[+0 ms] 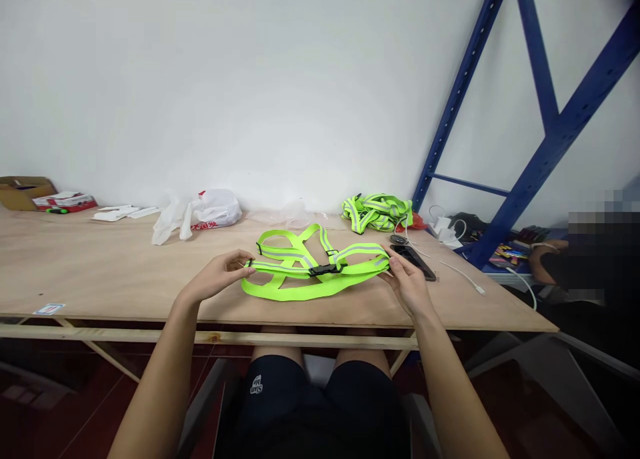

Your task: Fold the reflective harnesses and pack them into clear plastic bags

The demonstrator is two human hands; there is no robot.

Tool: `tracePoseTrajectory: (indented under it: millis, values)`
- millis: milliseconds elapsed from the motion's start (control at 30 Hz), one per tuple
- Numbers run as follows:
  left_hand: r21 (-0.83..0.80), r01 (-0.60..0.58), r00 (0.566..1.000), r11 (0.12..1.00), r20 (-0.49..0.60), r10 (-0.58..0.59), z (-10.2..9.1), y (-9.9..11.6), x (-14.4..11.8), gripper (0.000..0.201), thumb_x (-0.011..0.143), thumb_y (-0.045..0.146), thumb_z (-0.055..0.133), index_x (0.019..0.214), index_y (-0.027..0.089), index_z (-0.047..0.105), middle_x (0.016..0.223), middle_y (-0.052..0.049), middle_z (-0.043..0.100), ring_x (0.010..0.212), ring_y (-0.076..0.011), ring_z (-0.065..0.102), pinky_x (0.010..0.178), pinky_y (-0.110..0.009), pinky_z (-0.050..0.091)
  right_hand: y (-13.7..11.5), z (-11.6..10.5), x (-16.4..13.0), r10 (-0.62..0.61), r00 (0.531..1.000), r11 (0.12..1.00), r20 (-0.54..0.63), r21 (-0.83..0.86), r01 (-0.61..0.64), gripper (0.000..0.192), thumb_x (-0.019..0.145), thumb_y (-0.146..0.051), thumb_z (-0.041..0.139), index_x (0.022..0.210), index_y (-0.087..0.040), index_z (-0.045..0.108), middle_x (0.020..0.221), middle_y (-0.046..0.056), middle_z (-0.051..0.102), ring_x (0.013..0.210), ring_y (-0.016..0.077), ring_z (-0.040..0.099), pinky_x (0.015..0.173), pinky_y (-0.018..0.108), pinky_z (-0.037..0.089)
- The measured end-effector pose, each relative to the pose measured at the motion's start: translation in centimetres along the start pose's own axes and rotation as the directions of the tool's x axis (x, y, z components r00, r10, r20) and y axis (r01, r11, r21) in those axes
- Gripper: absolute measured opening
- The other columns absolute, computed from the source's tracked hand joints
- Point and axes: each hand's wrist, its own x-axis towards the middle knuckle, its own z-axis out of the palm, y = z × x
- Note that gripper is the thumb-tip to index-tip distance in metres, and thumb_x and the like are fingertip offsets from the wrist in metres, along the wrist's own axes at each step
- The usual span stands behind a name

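both hands are on a neon yellow reflective strap vest (313,267) lying flat near the front edge of the bench (100,272), about the middle of it. left hand (217,274) has its fingers curled in, pinching the vest's left end between thumb and fingertips. right hand (407,282) pinches the right end the same way, fingers pressed close together. the black buckle (327,270) sits clipped in the waist band between them.

looks to me like the band is being pulled straight, so i'd keep the tension even on both ends and hold the straps low against the wood so the shoulder loops don't twist over each other.

both forearms come up from the front edge, wrists low, palms angled toward each other.

behind it toward the back edge there's a heap of more vests (376,211), a white plastic bag (203,214), and a dark phone-like thing (413,260) just beside the right hand.
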Motion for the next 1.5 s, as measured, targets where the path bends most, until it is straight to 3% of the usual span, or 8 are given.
tracePoseTrajectory:
  millis: [200, 333, 533, 800, 933, 1133, 1300, 1500]
  values:
    - [0.048, -0.014, 0.997, 0.999, -0.069, 0.017, -0.6, 0.1, -0.3, 0.053, 0.078, 0.062, 0.069, 0.108, 0.018, 0.066, 0.112, -0.010, 0.070, 0.106, -0.0288, 0.065, 0.091, -0.040, 0.054, -0.4, -1.6, 0.1, -0.057, 0.993, 0.996, -0.101, -0.081, 0.048, 0.048, 0.081, -0.053, 0.074, 0.121, -0.026, 0.073, 0.126, 0.006, 0.071, 0.111, 0.0269, 0.067, 0.094, 0.043, 0.058]
    - [0.040, -0.025, 0.997, 0.999, -0.069, 0.027, -0.8, 0.2, -0.5, 0.049, 0.078, 0.060, 0.070, 0.105, 0.019, 0.067, 0.111, -0.009, 0.070, 0.104, -0.0288, 0.065, 0.089, -0.040, 0.055, -0.1, -3.2, -0.1, -0.031, 0.993, 0.996, -0.112, -0.084, 0.021, 0.048, 0.078, -0.051, 0.077, 0.119, -0.026, 0.073, 0.133, 0.007, 0.067, 0.115, 0.0281, 0.065, 0.097, 0.043, 0.056]
    - [0.057, -0.013, 1.000, 0.998, -0.015, 0.014, -1.4, 0.1, -0.4, 0.054, 0.075, 0.063, 0.071, 0.106, 0.019, 0.069, 0.114, -0.010, 0.071, 0.107, -0.0308, 0.064, 0.094, -0.042, 0.054, -0.8, -5.6, 0.1, -0.080, 0.997, 0.932, 0.002, -0.354, 0.076, 0.048, 0.077, -0.052, 0.074, 0.117, -0.024, 0.075, 0.131, 0.008, 0.068, 0.125, 0.0326, 0.059, 0.106, 0.047, 0.047]
    - [0.241, 0.008, 0.994, 0.971, 0.103, -0.033, -3.1, 2.1, -0.5, 0.055, 0.077, 0.064, 0.069, 0.112, 0.022, 0.067, 0.113, -0.007, 0.071, 0.105, -0.0277, 0.064, 0.092, -0.037, 0.054, -4.7, -6.4, 0.7, 0.020, 0.972, 0.816, 0.235, -0.566, 0.120, 0.051, 0.071, -0.064, 0.075, 0.107, -0.028, 0.080, 0.112, 0.008, 0.071, 0.104, 0.0295, 0.064, 0.083, 0.038, 0.055]
    - [0.330, 0.009, 0.987, 0.944, 0.147, -0.060, -2.3, 1.1, -1.7, 0.056, 0.077, 0.062, 0.070, 0.115, 0.021, 0.067, 0.118, -0.007, 0.070, 0.110, -0.0280, 0.063, 0.099, -0.038, 0.050, -4.3, -6.4, -1.2, 0.131, 0.912, 0.706, 0.389, -0.682, 0.190, 0.054, 0.075, -0.072, 0.068, 0.103, -0.028, 0.081, 0.106, 0.010, 0.065, 0.091, 0.0237, 0.064, 0.077, 0.034, 0.054]
    - [0.363, 0.012, 0.971, 0.932, 0.219, -0.098, 0.1, -1.6, -3.7, 0.056, 0.079, 0.058, 0.068, 0.122, 0.023, 0.065, 0.125, -0.007, 0.068, 0.115, -0.0290, 0.061, 0.101, -0.037, 0.048, -2.0, -6.8, -3.7, 0.185, 0.835, 0.593, 0.518, -0.736, 0.325, 0.056, 0.087, -0.072, 0.053, 0.112, -0.029, 0.078, 0.109, 0.013, 0.063, 0.107, 0.0280, 0.062, 0.096, 0.042, 0.050]
    - [0.371, -0.073, 0.966, 0.926, 0.256, -0.026, 0.9, -2.8, -4.4, 0.051, 0.084, 0.055, 0.065, 0.125, 0.025, 0.063, 0.129, -0.006, 0.064, 0.120, -0.0271, 0.058, 0.106, -0.037, 0.044, -0.7, -7.7, -4.4, 0.206, 0.832, 0.557, 0.515, -0.761, 0.333, 0.055, 0.089, -0.069, 0.051, 0.117, -0.030, 0.076, 0.110, 0.013, 0.066, 0.107, 0.0290, 0.063, 0.095, 0.043, 0.051]
    - [0.440, -0.115, 0.958, 0.891, 0.287, -0.018, 1.0, -2.8, -4.1, 0.048, 0.086, 0.054, 0.063, 0.125, 0.026, 0.063, 0.130, -0.007, 0.061, 0.122, -0.0277, 0.055, 0.107, -0.038, 0.043, -0.7, -8.0, -4.3, 0.202, 0.873, 0.547, 0.445, -0.790, 0.276, 0.065, 0.085, -0.068, 0.058, 0.136, -0.029, 0.062, 0.134, 0.012, 0.064, 0.126, 0.0327, 0.055, 0.108, 0.048, 0.044]
